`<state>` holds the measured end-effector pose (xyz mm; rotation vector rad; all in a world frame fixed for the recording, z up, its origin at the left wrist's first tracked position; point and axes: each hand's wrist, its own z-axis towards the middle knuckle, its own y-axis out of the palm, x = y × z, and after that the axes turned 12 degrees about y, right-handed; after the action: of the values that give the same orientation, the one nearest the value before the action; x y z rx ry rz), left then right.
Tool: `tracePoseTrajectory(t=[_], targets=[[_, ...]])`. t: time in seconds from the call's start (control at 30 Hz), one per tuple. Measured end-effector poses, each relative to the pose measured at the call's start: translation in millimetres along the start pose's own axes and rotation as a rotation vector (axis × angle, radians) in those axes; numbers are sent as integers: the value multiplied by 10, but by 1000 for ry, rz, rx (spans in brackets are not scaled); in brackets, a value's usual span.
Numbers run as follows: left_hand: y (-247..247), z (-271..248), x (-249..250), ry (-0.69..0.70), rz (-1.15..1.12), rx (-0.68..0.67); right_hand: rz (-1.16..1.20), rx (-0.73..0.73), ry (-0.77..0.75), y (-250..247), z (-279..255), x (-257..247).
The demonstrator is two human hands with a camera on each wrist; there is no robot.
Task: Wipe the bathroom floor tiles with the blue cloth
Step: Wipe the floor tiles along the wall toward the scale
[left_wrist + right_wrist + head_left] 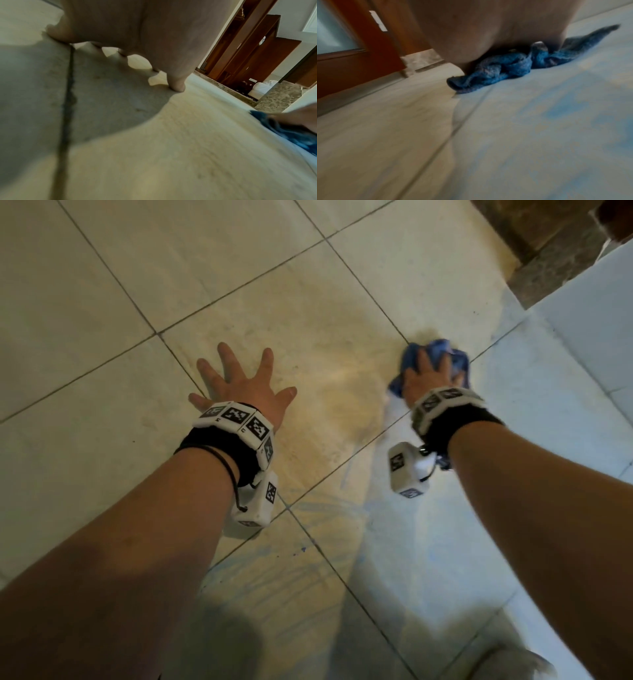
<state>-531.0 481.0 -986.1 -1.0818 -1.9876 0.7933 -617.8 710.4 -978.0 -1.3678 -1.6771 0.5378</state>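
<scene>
The blue cloth (442,345) lies bunched on the pale floor tiles (239,268) at a grout crossing, right of centre. My right hand (428,374) sits on top of it, fingers dug into the folds, pressing it to the floor. The right wrist view shows the cloth (496,73) crumpled under my palm (479,27), with one tail trailing to the right. Left of the cloth, my left hand (239,381) lies flat on a tile with fingers spread and holds nothing. In the left wrist view, its fingertips (178,86) touch the tile, and the cloth (291,134) shows at the right edge.
A brown marble threshold (548,251) and a wooden door frame (248,47) lie beyond the cloth at the upper right. A white surface (599,313) rises along the right side. Faint bluish streaks (291,577) mark the tiles near me.
</scene>
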Motion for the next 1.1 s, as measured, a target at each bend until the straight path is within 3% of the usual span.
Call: tracePoseTrajectory(t=[0.1,0.17,0.4,0.5,0.6,0.67,0.87,1.0,1.1], targets=[[10,11,9,-2,8,-4,16,-37,165,52,99,315],[23,13,4,2,10,-2,3,-37,162,41,91,271],[10,27,-10,16,8,-24,119,-44,-202,51,-186,-596],[0,15,-4,9,38,-16,282,-48,-231,80,-587,-832],[6,-8,-59,33,55,-17,335,-8,-257,184,-651,-799],[27,-43,-115,59,59,-13,347,-19,-236,205,-593,-673],[5,-94,-155,73,79,-29,301,-44,13,449,-263,-119],[62,-119,-213,90,91,-41,149,-110,39,571,-51,90],[86,-167,-292,116,96,-42,161,-95,50,591,-38,32]])
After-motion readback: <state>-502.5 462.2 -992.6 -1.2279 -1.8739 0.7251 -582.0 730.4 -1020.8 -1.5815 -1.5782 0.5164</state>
